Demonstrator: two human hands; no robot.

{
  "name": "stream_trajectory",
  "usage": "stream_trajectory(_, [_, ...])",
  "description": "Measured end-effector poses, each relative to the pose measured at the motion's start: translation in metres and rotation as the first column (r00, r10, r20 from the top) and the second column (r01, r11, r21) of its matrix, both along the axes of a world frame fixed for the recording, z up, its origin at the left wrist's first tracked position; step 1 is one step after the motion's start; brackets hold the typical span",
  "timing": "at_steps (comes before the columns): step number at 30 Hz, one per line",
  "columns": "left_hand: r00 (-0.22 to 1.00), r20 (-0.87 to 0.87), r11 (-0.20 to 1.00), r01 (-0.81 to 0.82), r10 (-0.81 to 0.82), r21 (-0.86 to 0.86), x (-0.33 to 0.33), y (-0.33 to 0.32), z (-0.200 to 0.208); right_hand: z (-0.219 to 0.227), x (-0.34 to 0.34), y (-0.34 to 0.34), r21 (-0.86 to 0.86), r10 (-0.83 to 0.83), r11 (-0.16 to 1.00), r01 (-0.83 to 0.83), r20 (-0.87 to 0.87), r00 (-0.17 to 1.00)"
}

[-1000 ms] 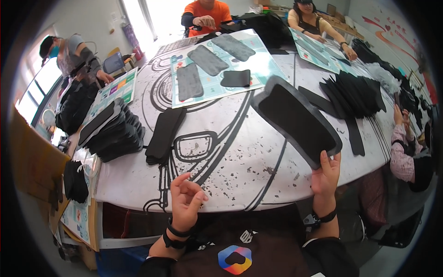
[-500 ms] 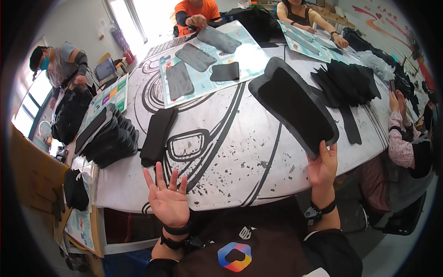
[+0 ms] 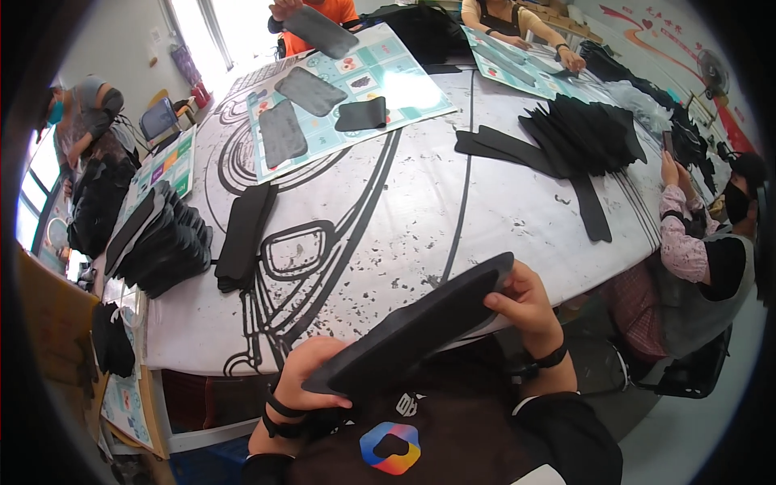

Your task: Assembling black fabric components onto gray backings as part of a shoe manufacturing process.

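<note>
A long black fabric-like panel [image 3: 412, 327] with a dark grey border is held at a slant just above the table's front edge, its right end higher. My left hand [image 3: 311, 372] is closed on the lower left end, thumb in front and the other fingers mostly hidden. At the upper right end, my right hand [image 3: 529, 307] pinches the panel between thumb and fingers. Beyond the panel, to the left, lies a stack of narrow black pieces [image 3: 246, 230]. A fanned pile of black pieces [image 3: 582, 137] rests at the right, with a few loose strips beside it.
The white table [image 3: 380, 242] has black line drawings and dark specks. A thick pile of black pieces [image 3: 170, 242] stands at the left edge. Grey pieces lie on a printed board [image 3: 323, 153] at the far side, where a person in orange [image 3: 335, 12] lifts one. Other people surround the table.
My right hand has brought the panel down and toward me, turning it flatter. My left hand, spread and holding nothing before, has closed on its other end. The person opposite has lifted a grey piece.
</note>
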State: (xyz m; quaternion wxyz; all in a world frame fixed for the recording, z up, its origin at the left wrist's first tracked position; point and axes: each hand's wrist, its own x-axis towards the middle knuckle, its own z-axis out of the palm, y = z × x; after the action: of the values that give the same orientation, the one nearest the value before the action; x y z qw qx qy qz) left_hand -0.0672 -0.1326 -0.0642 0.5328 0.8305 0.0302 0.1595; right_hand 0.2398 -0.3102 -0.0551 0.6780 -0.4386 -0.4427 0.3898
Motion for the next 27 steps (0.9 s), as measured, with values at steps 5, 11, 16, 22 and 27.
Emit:
stream_trajectory(5, [0.921,0.129,0.847,-0.274,0.367,-0.455,0.009,-0.024,-0.01,-0.001,-0.005,0.008,-0.072,-0.128,0.989,0.129,0.026,0.991])
stream_trajectory(11, [0.846,0.026,0.761,-0.466,0.533,-0.451,0.047,-0.028,0.021,-0.016,0.006,0.014,0.024,-0.329,0.944,0.329,-0.012,0.944])
stream_trajectory(16, [0.809,0.045,0.669,-0.452,0.586,-0.589,0.057,-0.027,0.018,-0.016,0.007,0.016,0.078,-0.291,0.953,0.292,-0.021,0.956])
stream_trajectory(22, [0.795,0.03,0.65,-0.472,0.605,-0.596,0.055,-0.026,0.008,-0.021,0.008,0.014,0.079,-0.264,0.962,0.262,0.01,0.964])
stream_trajectory(27, [0.796,0.053,0.648,-0.45,0.603,-0.615,0.054,-0.027,0.01,-0.017,0.004,0.016,0.095,-0.264,0.96,0.264,-0.017,0.964])
